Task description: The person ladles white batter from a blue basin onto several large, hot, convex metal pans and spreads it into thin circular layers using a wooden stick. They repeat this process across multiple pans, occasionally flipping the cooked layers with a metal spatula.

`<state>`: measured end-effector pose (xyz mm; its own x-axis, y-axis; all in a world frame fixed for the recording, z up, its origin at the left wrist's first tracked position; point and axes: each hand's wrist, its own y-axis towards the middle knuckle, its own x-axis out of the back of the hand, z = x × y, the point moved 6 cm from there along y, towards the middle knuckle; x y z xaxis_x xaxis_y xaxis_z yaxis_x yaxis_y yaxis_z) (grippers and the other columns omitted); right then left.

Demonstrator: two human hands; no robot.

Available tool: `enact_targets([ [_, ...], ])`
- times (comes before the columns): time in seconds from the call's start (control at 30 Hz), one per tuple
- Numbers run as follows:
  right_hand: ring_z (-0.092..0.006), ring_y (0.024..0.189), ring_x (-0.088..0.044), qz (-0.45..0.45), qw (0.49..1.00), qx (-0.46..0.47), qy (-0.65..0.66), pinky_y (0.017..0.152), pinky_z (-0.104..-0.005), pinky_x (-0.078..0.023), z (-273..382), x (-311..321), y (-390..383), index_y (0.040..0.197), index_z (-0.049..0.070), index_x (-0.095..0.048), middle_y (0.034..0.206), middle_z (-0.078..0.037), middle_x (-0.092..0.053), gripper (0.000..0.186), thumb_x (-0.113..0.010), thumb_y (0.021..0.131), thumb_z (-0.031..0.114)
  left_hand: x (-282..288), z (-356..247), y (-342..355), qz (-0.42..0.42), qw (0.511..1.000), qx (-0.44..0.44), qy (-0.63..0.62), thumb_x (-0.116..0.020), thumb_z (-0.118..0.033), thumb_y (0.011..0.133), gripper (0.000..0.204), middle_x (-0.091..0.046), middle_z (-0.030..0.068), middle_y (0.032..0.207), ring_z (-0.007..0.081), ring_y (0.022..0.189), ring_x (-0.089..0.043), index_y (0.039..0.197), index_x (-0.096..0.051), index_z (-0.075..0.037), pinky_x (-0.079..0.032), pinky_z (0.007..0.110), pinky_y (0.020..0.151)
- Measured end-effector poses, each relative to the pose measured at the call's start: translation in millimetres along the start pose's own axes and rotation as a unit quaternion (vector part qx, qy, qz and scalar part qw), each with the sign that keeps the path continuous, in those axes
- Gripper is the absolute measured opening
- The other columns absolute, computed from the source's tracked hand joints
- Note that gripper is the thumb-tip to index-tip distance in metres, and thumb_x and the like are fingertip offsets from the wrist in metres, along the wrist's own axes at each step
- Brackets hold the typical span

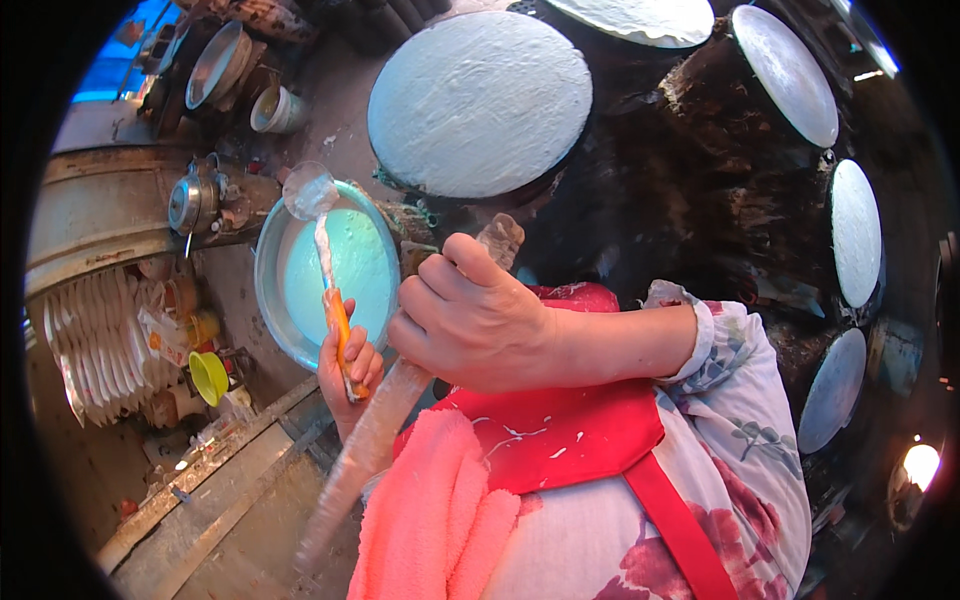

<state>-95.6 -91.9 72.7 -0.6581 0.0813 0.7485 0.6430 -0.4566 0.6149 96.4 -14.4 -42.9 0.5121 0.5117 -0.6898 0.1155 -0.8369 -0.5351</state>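
Observation:
My left hand (352, 372) is closed around the orange handle of a ladle (324, 250). The ladle's round bowl, smeared with white, is above the far rim of a pale blue basin (262, 270) holding a milky white liquid (345, 275). My right hand (470, 315) is wrapped round a long, flat wooden stick (370, 450), which slants from upper right to lower left; its lower end is blurred. Beyond my hands lies a large round griddle (480, 105) covered in a white layer. It touches neither tool.
More round griddles or lids (787, 75), some white-coated, curve along the right over a dark, sooty stove (690, 190). A metal kettle (190, 205) and white cup (278, 110) stand left. Below are a yellow-green bowl (208, 378) and stacked white packs (100, 345). A bright flame (920, 465) glows far right.

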Motion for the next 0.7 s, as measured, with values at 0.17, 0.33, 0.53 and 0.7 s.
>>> enact_targets([
  [0.17, -0.0189, 0.067, -0.047, 0.075, 0.997, 0.004, 0.008, 0.081, -0.0361, -0.032, 15.7, -26.7, 18.4, 0.067, 0.01, -0.048, 0.065, -0.006, -0.044, 0.013, -0.053, 0.076, 0.017, 16.5, -15.3, -5.8, -0.028, 0.999, -0.036, 0.0, -0.037, -0.021, 0.097, 0.041, -0.044, 0.0013, 0.075, 0.0055, 0.05, -0.04, 0.133, -0.037, -0.001, -0.039, 0.021, 0.052],
  [0.33, -0.0187, 0.064, -0.047, 0.089, 0.995, 0.027, 0.042, 0.081, -0.0387, -0.035, 27.6, -42.4, 32.6, 0.067, 0.009, -0.047, 0.064, -0.006, -0.046, 0.014, -0.054, 0.076, 0.018, 50.6, -22.3, -9.9, 0.056, 0.997, -0.049, -0.035, -0.043, -0.021, 0.093, 0.051, -0.053, 0.0111, 0.124, 0.0146, 0.103, -0.054, 0.14, -0.032, -0.003, -0.042, 0.032, 0.096],
  [0.53, -0.0183, 0.063, -0.048, 0.143, 0.984, 0.005, 0.109, 0.065, -0.0371, -0.04, 30.6, -55.9, 35.7, 0.07, 0.009, -0.049, 0.066, -0.005, -0.048, 0.014, -0.057, 0.074, 0.019, 75.8, -18.6, -15.7, 0.092, 0.989, -0.09, -0.077, -0.044, -0.021, 0.094, 0.049, -0.048, 0.0133, 0.132, 0.0225, 0.121, -0.047, 0.139, -0.035, -0.004, -0.035, 0.039, 0.104],
  [0.7, -0.0195, 0.066, -0.047, 0.134, 0.985, 0.028, 0.108, 0.064, -0.0348, -0.036, 24.8, -50.4, 42.5, 0.07, 0.009, -0.049, 0.068, -0.004, -0.047, 0.013, -0.057, 0.072, 0.019, 69.4, -17.9, -13.6, -0.044, 0.993, -0.095, -0.053, -0.039, -0.02, 0.096, 0.042, -0.044, 0.0088, 0.11, 0.0172, 0.095, -0.043, 0.135, -0.037, -0.004, -0.034, 0.033, 0.083],
])
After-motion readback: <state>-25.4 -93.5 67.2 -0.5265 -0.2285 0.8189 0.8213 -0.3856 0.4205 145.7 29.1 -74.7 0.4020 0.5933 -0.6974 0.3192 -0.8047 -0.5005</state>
